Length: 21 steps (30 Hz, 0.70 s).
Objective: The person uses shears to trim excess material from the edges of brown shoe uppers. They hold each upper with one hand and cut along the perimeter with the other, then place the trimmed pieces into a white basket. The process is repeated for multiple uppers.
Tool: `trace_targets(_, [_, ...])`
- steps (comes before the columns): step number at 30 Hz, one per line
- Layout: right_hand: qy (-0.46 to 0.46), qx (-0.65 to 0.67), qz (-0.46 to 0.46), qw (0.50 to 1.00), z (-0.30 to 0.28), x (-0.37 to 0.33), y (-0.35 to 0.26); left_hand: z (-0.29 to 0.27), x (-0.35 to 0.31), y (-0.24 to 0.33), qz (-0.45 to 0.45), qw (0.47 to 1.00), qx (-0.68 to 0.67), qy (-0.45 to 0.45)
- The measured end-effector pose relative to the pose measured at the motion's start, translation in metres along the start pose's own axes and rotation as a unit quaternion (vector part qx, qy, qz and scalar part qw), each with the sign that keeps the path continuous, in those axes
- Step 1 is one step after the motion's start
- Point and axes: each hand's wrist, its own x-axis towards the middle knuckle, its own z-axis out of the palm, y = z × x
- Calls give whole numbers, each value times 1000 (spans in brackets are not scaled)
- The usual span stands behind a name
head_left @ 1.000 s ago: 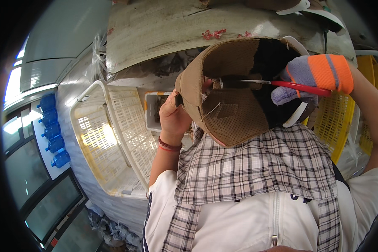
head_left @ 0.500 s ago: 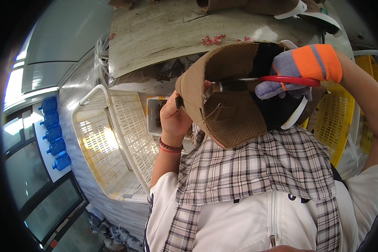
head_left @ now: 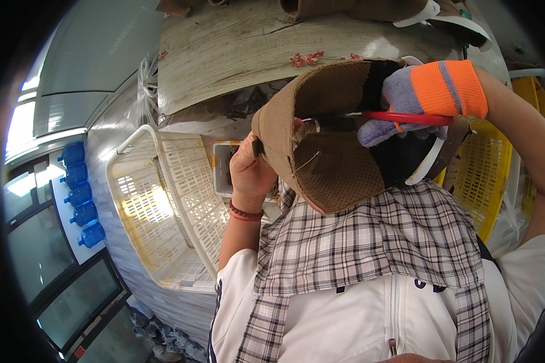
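A brown perforated boot upper (head_left: 339,172) with a dark lining and white edge strips is held up in front of my chest, its wide opening facing up. My bare left hand (head_left: 249,172) is closed round the left edge of the upper, some fingertips hidden behind it. My right hand (head_left: 399,100), in a grey and orange knit glove, is closed on red-handled scissors (head_left: 418,118). The blades point left inside the opening, their tips near the left wall by a small light-coloured spot. A loose thread hangs from the upper's edge close by.
Ahead stands a worn wooden table (head_left: 236,54) with more brown uppers (head_left: 375,9) along its far side. A white plastic crate (head_left: 163,206) is on the floor at left, and a yellow crate (head_left: 481,181) at right. Blue water jugs (head_left: 77,193) line the far left.
My right hand has shifted slightly left with the scissors, deeper into the opening. My left hand and the upper stay almost where they were.
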Motion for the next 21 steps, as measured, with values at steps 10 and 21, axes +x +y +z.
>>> trace_targets(10, [77,-28,61,995,4,-5,-17,3,-1,2,1,1000,16,5])
trace_targets(21, [290,115,-106,944,43,-73,12,2,5,4,29,998,-52,-13])
